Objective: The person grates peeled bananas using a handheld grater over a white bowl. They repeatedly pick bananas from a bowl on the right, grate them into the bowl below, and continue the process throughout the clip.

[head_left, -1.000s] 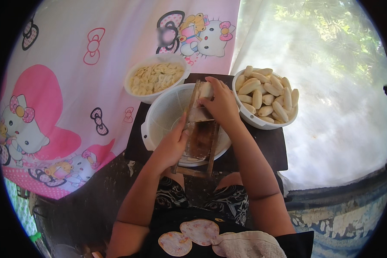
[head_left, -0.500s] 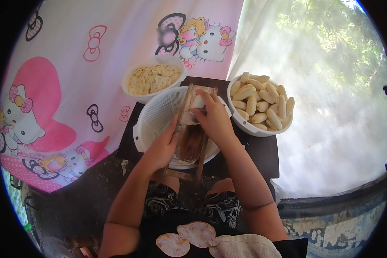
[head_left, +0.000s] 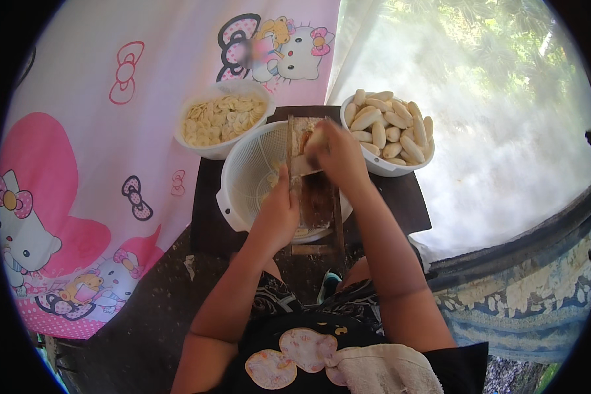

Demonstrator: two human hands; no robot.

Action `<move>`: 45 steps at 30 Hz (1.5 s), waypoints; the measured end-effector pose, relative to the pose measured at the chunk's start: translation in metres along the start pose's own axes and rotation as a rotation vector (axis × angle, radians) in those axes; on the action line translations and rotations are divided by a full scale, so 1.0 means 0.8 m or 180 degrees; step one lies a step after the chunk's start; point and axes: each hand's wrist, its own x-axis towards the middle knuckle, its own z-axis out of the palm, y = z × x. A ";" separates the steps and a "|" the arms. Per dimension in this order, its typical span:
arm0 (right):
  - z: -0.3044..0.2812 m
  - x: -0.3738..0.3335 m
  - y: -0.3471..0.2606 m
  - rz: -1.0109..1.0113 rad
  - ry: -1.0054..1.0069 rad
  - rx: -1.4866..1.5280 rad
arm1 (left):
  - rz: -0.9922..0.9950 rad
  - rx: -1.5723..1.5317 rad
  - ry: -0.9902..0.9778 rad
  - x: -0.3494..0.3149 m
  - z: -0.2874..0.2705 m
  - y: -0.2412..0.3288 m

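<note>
A wooden slicer (head_left: 316, 203) lies tilted across the rim of a white perforated basin (head_left: 240, 180). My left hand (head_left: 281, 213) grips the slicer's left rail, thumb pointing up along it. Near the slicer's upper part, my right hand (head_left: 341, 157) is closed over a pale peeled banana (head_left: 316, 140), pressed against the board; the fingers are blurred and hide much of it. A few pale slices (head_left: 273, 177) show inside the basin, beside the left rail. The blade itself is hard to make out.
Banana slices (head_left: 223, 119) fill a white bowl (head_left: 220, 151) at the back left. Whole peeled bananas (head_left: 393, 128) are heaped in another white bowl (head_left: 394, 169) at the back right. All stand on a dark table (head_left: 400, 210). A patterned pink curtain (head_left: 72, 190) hangs on the left.
The view has shifted slightly. My right hand has moved along the slicer with the banana and is now blurred. More slices show in the basin. My left hand keeps its grip.
</note>
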 end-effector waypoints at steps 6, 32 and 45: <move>-0.021 -0.019 -0.012 0.0133 -0.0382 -0.0019 | 0.0124 0.0094 0.0071 0.003 -0.001 -0.001; 0.009 0.043 0.013 0.0162 -0.0125 0.0033 | -0.0232 0.0119 -0.0100 0.001 -0.004 0.006; 0.014 0.026 0.016 -0.0045 -0.0135 -0.0423 | -0.0209 -0.0011 -0.0094 0.001 0.001 0.001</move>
